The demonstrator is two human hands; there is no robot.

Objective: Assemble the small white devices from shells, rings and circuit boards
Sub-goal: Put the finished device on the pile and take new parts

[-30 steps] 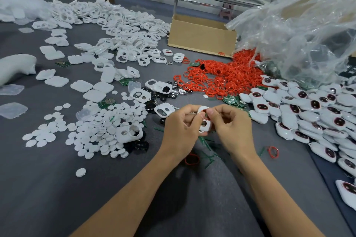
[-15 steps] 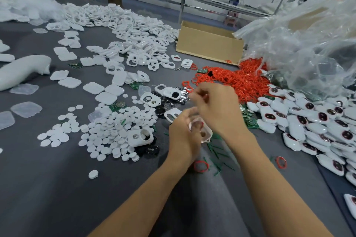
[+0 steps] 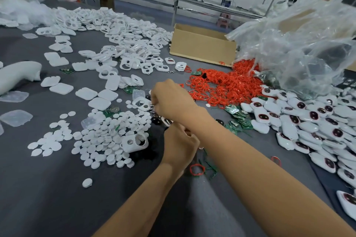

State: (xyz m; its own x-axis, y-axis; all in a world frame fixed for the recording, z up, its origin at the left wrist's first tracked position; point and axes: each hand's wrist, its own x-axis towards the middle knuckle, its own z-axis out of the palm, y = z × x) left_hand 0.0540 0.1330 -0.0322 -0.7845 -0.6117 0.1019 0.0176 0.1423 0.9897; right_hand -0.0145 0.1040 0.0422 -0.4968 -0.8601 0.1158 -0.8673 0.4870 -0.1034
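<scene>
Surface: grey cloth table (image 3: 57, 198), parts all over it; metal rail along the back wall.
Stock: loose shells (image 3: 119, 31) heaped at 11 o'clock of the hands; red rings (image 3: 221, 84) at 1; circuit boards (image 3: 238, 119) at 3, finished devices (image 3: 308, 121) beyond them; white discs (image 3: 107, 134) at 9.
Left hand (image 3: 179, 146): fingers curled round a white shell (image 3: 167, 121) at centre, only its edge showing.
Right hand (image 3: 171, 100): crossed over the left wrist, fingertips pinched down into small metal bits (image 3: 154, 110) at 11. Cannot tell if it has one.
Risk: tiny part, blind pinch, so it could slip or come up doubled. The crossed forearm hides the shell, so a ring already seated could pop out unnoticed.
Change: a second ago both hands worked the shell together. The right hand has since left it and reached out to the bits, while the left keeps its grip.
</scene>
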